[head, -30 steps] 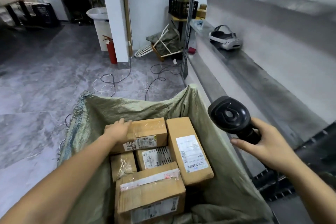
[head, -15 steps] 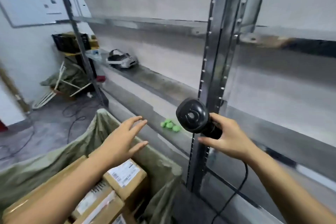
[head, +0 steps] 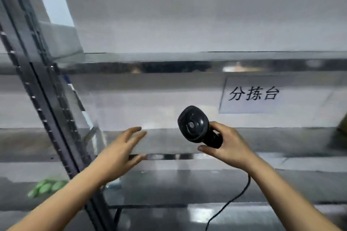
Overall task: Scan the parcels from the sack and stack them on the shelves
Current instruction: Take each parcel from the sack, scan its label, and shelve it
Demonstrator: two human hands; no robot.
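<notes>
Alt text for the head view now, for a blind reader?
The right hand grips a black corded barcode scanner before metal shelves; the left hand hovers open and empty. A paper sign reading 分拣台 hangs behind the shelves, and blurred green objects lie lower left.

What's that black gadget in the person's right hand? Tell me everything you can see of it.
The scanner is black, apparently plastic, with a rounded head showing a small round centre toward the camera. The right hand grips its handle, and a black cable hangs down from below. It is held in the air before the metal shelves.
</notes>
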